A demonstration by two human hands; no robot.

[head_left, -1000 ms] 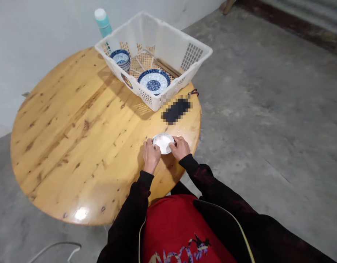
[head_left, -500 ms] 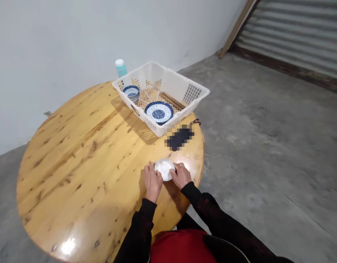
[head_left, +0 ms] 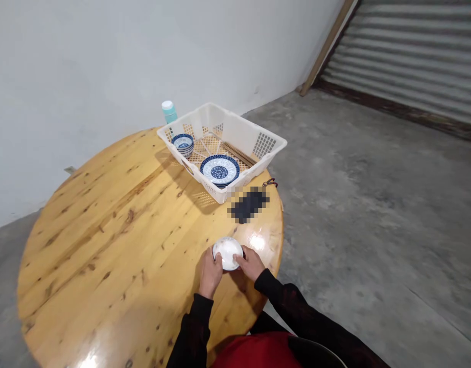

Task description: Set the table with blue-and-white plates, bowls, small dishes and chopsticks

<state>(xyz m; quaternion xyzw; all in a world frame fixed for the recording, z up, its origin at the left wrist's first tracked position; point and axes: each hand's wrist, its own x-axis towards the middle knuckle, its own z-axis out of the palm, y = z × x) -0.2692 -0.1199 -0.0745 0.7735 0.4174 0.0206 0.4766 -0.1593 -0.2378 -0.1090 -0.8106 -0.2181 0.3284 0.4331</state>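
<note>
A small round white dish (head_left: 227, 254) is held between my two hands over the near right part of the wooden table. My left hand (head_left: 211, 270) grips its left edge, thumb on top. On the opposite edge, my right hand (head_left: 251, 263) is closed with its thumb over the rim; the fingers beneath are hidden. Whether the dish touches the tabletop, I cannot tell. Beyond my hands lies a dark, pixelated flat object (head_left: 249, 205) with a cord loop at its far end.
A white plastic basket (head_left: 272, 145) stands farther back on the round table (head_left: 105, 245). In it are stacked blue-and-white bowls (head_left: 182, 144), similar plates (head_left: 219, 170) and brown chopsticks (head_left: 239, 153). A turquoise bottle (head_left: 169, 112) with a white cap stands behind it, near the wall.
The view has tilted up slightly, so the table and basket sit lower in the picture. Both hands still hold the dish, whose top shows a little more fully, and my left thumb has shifted on its rim.
</note>
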